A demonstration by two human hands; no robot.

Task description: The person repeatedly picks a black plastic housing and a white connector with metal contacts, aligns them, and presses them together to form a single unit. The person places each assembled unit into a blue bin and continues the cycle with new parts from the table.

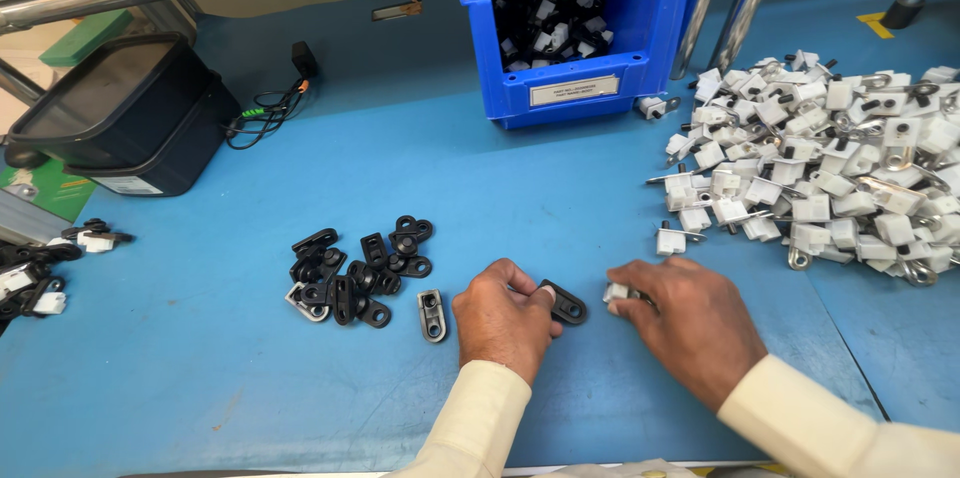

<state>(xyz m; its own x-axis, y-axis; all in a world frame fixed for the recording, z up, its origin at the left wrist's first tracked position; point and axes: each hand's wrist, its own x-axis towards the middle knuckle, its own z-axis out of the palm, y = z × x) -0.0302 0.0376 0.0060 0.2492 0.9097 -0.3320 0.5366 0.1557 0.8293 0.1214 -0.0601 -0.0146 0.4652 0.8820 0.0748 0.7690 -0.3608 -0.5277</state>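
Observation:
My left hand (503, 318) rests on the blue table, its fingers closed on a small black plastic bracket (566, 304) that sticks out to the right. My right hand (685, 323) lies just beside it, pinching a small white plastic piece (617, 291) at its fingertips. The bracket and the white piece are a short gap apart. A single black bracket with a grey face (432, 314) lies just left of my left hand. Further left sits a loose heap of black brackets (358, 271).
A large pile of white parts with metal pins (830, 168) covers the right side. A blue bin (575, 23) of assembled black-and-white parts stands at the back. A black container (125, 118) and a few assembled parts (45, 273) are at the left.

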